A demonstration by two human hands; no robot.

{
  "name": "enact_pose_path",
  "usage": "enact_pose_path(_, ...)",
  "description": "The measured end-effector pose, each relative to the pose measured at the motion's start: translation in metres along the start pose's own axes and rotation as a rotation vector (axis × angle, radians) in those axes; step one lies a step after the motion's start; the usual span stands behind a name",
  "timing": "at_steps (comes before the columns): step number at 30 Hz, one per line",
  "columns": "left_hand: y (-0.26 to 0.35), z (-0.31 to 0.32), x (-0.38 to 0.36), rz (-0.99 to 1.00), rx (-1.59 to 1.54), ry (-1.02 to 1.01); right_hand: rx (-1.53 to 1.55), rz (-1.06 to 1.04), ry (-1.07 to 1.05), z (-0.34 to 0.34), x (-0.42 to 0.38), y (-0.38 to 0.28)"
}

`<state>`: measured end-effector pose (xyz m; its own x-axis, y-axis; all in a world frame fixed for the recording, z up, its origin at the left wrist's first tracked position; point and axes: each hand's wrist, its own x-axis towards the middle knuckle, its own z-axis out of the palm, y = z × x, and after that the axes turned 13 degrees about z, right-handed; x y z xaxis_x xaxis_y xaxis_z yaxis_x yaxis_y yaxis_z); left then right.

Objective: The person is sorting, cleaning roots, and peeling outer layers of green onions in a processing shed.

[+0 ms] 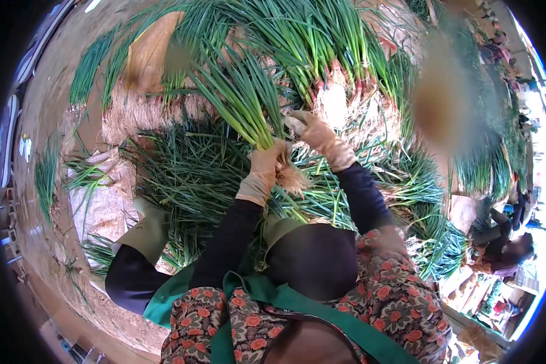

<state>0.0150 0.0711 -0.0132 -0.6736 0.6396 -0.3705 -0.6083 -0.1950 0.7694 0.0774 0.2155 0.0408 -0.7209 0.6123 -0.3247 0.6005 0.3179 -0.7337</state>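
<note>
My gloved left hand is wrapped round the lower stems of a bunch of green onions. The leaves fan up and to the left, and pale stringy roots stick out below the fist. Just right of the bunch is my gloved right hand, its fingers bent together close to the leaves. Whether a leaf is between those fingertips I cannot make out. Beneath both hands lies a heap of loose green onions.
Ahead are upright bundles of green onions with reddish stems and white roots. A brown sack lies at the upper left, a pale sack at the left. Another person sits at the far right. Blurry spots cover parts of the view.
</note>
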Motion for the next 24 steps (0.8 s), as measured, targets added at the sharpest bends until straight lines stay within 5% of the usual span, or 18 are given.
enact_pose_path(4,-0.001,-0.003,-0.019,0.008,0.133,0.023,-0.382,0.061,-0.083,0.034,0.034,0.008)
enact_pose_path(9,0.0,-0.02,-0.017,0.029,0.019,0.237,-0.2,0.203,-0.008,0.041,0.005,0.048)
enact_pose_path(13,-0.011,-0.023,-0.019,-0.014,-0.106,0.208,-0.15,0.385,0.188,0.025,-0.008,0.057)
enact_pose_path(15,-0.012,-0.024,-0.018,-0.012,-0.137,0.186,0.015,0.246,0.064,0.028,0.007,0.07)
enact_pose_path(17,-0.004,-0.029,-0.027,-0.091,-0.085,0.142,0.726,0.415,-0.164,0.052,0.005,0.062)
enact_pose_path(19,-0.013,-0.047,-0.018,-0.155,0.035,0.083,0.706,0.307,-0.259,0.069,0.015,0.063)
enact_pose_path(24,-0.013,-0.049,-0.023,-0.072,-0.032,0.058,-0.315,-0.239,0.32,0.1,0.015,0.073)
